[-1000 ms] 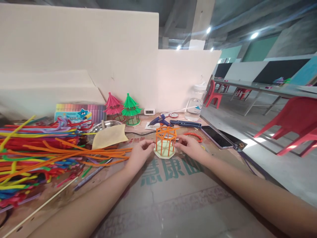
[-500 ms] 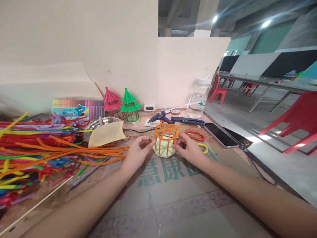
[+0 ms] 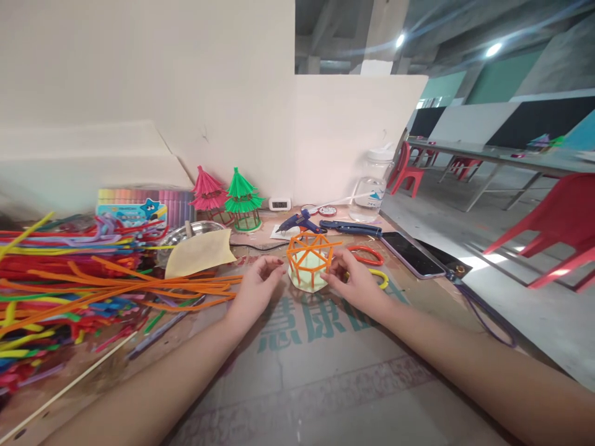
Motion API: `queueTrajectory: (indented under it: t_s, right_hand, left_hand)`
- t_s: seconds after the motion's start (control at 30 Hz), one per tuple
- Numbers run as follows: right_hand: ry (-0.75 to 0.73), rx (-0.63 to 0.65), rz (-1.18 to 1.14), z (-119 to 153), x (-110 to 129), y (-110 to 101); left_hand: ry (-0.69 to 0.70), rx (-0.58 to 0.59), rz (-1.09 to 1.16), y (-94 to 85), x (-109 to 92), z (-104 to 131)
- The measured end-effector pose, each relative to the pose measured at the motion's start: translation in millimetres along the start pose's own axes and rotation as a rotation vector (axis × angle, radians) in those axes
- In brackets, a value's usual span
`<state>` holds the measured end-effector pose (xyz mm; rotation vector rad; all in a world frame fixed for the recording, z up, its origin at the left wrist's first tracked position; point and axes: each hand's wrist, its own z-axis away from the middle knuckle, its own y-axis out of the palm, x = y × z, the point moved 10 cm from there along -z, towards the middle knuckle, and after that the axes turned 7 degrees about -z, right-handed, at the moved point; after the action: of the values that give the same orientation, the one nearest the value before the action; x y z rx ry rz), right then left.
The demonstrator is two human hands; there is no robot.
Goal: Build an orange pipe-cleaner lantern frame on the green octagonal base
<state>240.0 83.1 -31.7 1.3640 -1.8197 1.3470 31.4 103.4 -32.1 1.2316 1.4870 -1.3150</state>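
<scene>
Between my hands is a small cage-like frame of orange pipe cleaners [image 3: 310, 250] on a pale yellow-green base [image 3: 308, 285]. Its top has spokes meeting in the middle, and it leans toward me. My right hand [image 3: 356, 282] pinches its right side low down, by the base. On the other side my left hand [image 3: 260, 288] is held close, its fingers bent and apart, with a narrow gap to the frame. Behind the frame lies a blue glue gun [image 3: 297, 222]. Scissors with red and yellow handles [image 3: 367, 255] are beside my right hand.
Pipe cleaners [image 3: 83, 279] of many colours heap up on the left. Green [image 3: 244, 201] and pink [image 3: 207, 192] pavilion models, a metal bowl [image 3: 170, 238], markers [image 3: 125, 201] and a clock [image 3: 279, 204] stand behind. To the right are a water bottle [image 3: 370, 186] and a phone [image 3: 413, 254].
The orange frame has tipped toward me, so its spoked top shows more. My left fingers have come slightly away from its side; my right hand stays on it.
</scene>
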Motion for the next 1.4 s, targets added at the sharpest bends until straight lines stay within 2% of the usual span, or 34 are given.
queueTrajectory:
  t_s: [0.27,0.43,0.5,0.63,0.73,0.83,1.0,1.17,1.4]
  right_hand:
    - [-0.051,0.004,0.033,3,13,-1]
    - [-0.112,0.019,0.092,4,20,0]
    - [-0.124,0.018,0.111,4,21,0]
    - [-0.192,0.008,0.146,7,27,-1]
    - [-0.271,-0.003,0.180,12,33,-2]
    - [-0.322,-0.006,0.233,16,36,-1]
    - [-0.423,-0.029,0.322,23,47,0]
    - [-0.545,-0.048,0.424,33,64,5]
    - [-0.664,-0.032,0.499,43,81,11]
  left_hand:
    - [-0.022,0.016,0.022,0.6,-2,-2]
    - [-0.064,0.019,-0.022,-13.7,-10,-9]
    - [-0.051,0.027,-0.039,-21.1,-20,-13]
    - [0.066,0.104,-0.088,-28.4,-57,-14]
    - [0.146,0.183,-0.298,-28.0,-80,-7]
    - [0.286,0.164,-0.515,-28.7,-101,3]
    - [0.586,0.082,-0.698,-18.2,-129,26]
    - [0.807,0.066,-0.962,-0.8,-143,50]
    - [0.873,0.007,-1.233,10.3,-147,66]
